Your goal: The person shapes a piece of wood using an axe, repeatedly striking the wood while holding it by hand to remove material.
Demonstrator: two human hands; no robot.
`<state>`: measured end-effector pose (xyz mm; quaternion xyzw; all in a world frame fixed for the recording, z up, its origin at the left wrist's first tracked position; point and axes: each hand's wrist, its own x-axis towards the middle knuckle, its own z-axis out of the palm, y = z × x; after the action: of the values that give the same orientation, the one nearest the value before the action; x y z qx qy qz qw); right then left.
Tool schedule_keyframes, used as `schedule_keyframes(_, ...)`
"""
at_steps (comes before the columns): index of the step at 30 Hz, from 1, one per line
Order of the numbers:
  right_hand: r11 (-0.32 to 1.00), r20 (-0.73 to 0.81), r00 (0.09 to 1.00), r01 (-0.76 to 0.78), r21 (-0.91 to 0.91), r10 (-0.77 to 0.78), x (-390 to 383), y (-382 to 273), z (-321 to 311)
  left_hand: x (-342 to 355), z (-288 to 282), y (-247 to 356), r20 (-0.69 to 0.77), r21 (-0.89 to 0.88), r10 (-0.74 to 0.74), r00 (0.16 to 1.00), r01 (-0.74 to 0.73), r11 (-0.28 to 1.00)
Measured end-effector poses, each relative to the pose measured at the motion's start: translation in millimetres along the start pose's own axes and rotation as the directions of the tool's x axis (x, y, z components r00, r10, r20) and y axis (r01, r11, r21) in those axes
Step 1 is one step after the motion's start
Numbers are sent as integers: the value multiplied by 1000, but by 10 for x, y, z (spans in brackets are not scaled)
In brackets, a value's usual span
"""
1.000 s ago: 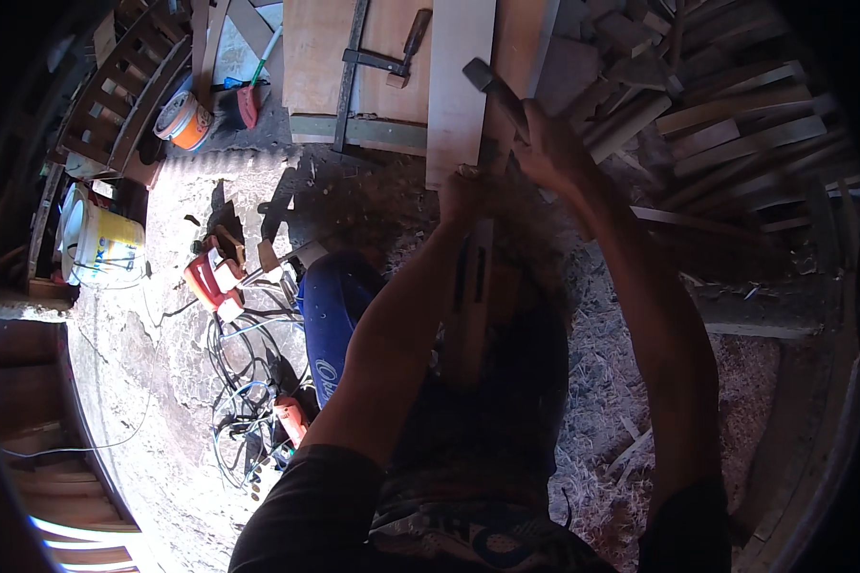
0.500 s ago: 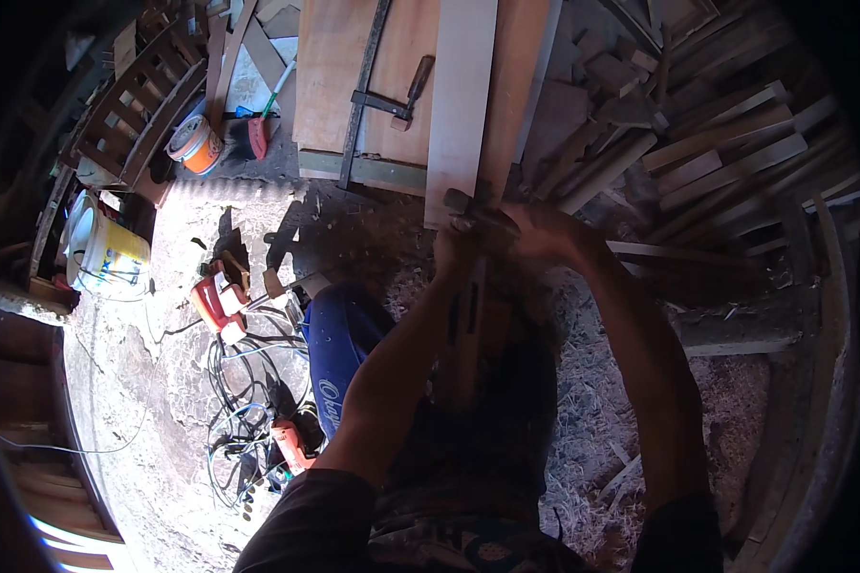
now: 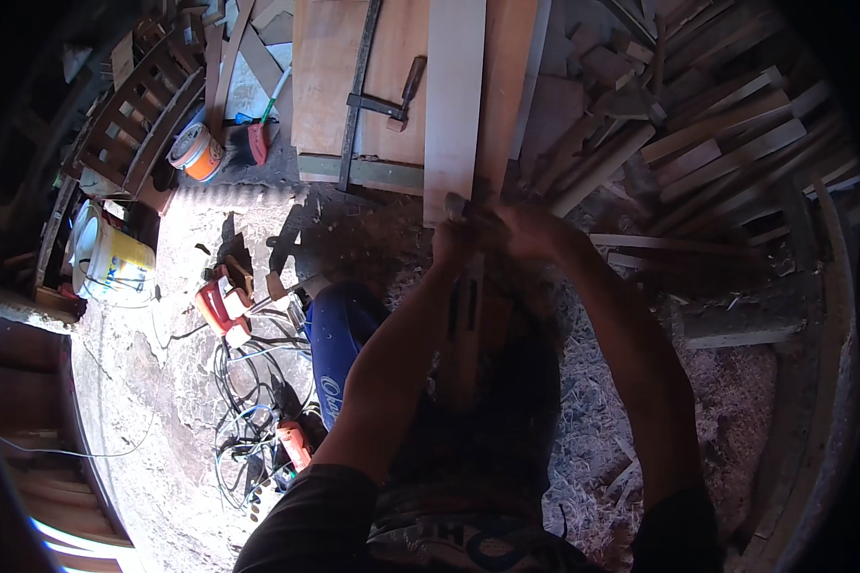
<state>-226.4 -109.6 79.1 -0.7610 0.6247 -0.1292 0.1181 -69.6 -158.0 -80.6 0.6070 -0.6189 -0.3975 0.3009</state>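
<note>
My left hand point(image 3: 455, 246) is closed around a dark, blunt-ended tool point(image 3: 457, 206) whose kind is hard to make out. This tool sits at the near end of a long pale board point(image 3: 451, 105). My right hand point(image 3: 530, 232) is close beside it on the right, fingers curled inward; shadow and blur hide what they grip. Below the hands, a narrow wooden piece with dark slots point(image 3: 464, 315) runs between my legs. A browner board point(image 3: 505, 86) lies along the pale one's right side.
A bar clamp point(image 3: 382, 103) lies on a wide wooden panel point(image 3: 330, 95). An orange-white bucket point(image 3: 198, 153), a yellow-white bucket point(image 3: 119, 265), a red power tool point(image 3: 223, 306), an orange power tool point(image 3: 294, 444) and tangled cables point(image 3: 244, 411) are leftward. Stacked timber point(image 3: 726, 153) is at right.
Both hands stay close together at the board's near end, the right one shifting slightly and blurred. The dark tool has turned a little. The whole view has shifted slightly.
</note>
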Motion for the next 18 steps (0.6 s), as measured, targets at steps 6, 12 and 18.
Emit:
schedule_keyframes(6,679,86,980,-188,709,181,-863,2,332,-1176,-808,382,59,-604,359,932,-253,756)
schedule_keyframes(12,-164,326,852,-282,945,411,-1737,-458,431,-1098,-925,563,116,-613,319,941,-185,768)
schedule_keyframes(18,-165,357,807,-317,934,470,-2546,-646,626,-1436,-1137,980,-22,-518,406,914,-358,777)
